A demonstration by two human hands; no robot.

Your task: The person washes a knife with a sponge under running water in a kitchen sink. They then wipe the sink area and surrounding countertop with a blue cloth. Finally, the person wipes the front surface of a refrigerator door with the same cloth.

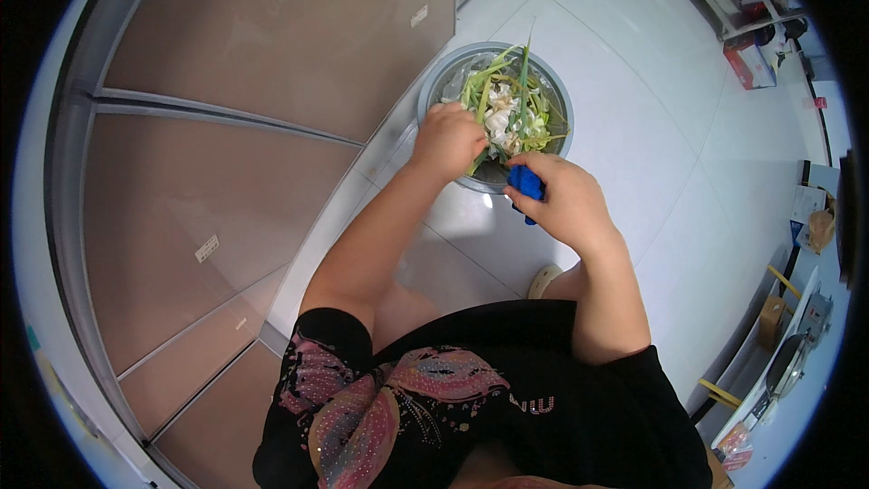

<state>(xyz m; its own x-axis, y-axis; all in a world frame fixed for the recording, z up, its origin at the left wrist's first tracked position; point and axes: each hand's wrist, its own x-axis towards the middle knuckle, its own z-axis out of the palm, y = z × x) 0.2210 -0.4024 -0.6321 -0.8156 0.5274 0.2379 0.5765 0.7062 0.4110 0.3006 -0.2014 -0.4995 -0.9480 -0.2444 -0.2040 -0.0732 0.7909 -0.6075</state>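
Observation:
A round grey bin [565, 92] with a clear plastic liner stands on the tiled floor. Vegetable scraps [501, 115], green and yellowish leaves with pale papery pieces, lie inside it. My left hand [449, 141] is over the bin's left side, fingers curled and pointing down at the leaves; whether it grips any of them is hidden. At the near right rim, my right hand [560, 193] holds a crumpled blue cloth [526, 183] between thumb and fingers.
Brown cabinet doors [237, 170] rise on the left, close beside the bin. White floor tiles [631, 115] extend to the right. A metal rack [736, 30] with a red and white box [749, 64] stands at upper right. A white shelf [767, 360] holds a pan at lower right.

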